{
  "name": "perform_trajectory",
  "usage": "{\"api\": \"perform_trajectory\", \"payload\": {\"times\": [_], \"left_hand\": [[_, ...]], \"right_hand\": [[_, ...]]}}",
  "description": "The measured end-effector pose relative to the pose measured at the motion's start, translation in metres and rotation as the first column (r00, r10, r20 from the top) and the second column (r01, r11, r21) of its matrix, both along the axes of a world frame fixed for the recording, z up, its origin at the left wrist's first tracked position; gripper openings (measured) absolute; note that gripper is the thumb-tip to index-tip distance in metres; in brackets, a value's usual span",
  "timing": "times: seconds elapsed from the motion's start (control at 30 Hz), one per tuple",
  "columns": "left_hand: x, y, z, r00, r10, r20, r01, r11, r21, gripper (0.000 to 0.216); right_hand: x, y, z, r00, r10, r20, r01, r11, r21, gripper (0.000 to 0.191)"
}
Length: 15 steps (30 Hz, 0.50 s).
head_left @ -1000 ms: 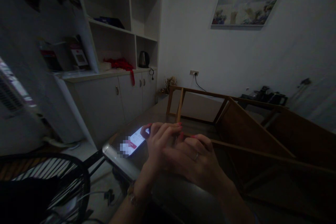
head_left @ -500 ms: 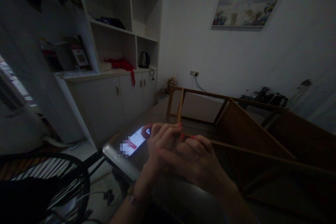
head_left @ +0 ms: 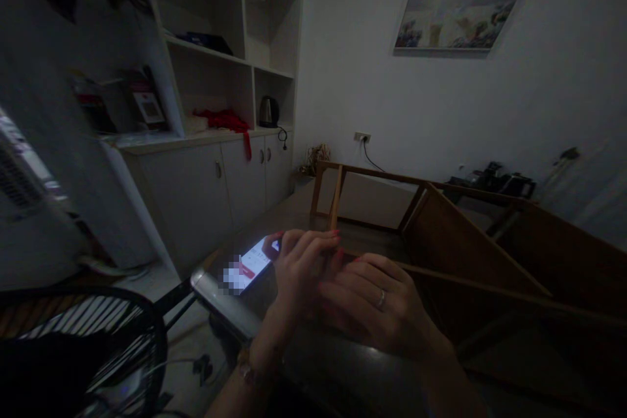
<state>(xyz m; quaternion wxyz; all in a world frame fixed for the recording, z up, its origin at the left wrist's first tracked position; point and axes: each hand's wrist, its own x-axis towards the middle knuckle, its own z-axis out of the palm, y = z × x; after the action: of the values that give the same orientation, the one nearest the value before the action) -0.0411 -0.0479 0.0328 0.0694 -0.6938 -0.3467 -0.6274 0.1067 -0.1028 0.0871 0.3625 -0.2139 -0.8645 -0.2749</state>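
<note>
My left hand is closed, its fingers curled to the right. Their pink-nailed tips meet the near left corner of a wooden frame that lies on the table. Close beside it, my right hand, with a ring, has bent fingers pointing left towards the left palm. Whatever lies between the two hands is hidden by fingers and shadow. A lit phone rests on the table just left of my left hand, partly covered by a finger.
The table's rounded metal edge runs along the near left. A black round-backed chair stands at the lower left. White cabinets with a kettle and red cloth are behind. Dark items sit by the wall.
My right hand has shifted slightly right and turned, its ring showing more fully. My left hand, the phone and the wooden frame stay in place.
</note>
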Motion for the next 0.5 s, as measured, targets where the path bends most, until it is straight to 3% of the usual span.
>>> {"api": "perform_trajectory", "payload": {"times": [0.23,0.5], "left_hand": [[0.0008,0.0002,-0.0011,1.000,-0.021,0.012,0.021,1.000,0.007,0.007],[0.0006,0.0016,-0.0025,1.000,-0.006,-0.002,0.006,1.000,-0.007,0.009]], "right_hand": [[0.0019,-0.0051,0.0068,0.999,-0.026,0.019,0.025,0.997,0.069,0.012],[0.0004,-0.0049,0.0057,1.000,-0.022,0.011,0.022,1.000,-0.013,0.014]]}}
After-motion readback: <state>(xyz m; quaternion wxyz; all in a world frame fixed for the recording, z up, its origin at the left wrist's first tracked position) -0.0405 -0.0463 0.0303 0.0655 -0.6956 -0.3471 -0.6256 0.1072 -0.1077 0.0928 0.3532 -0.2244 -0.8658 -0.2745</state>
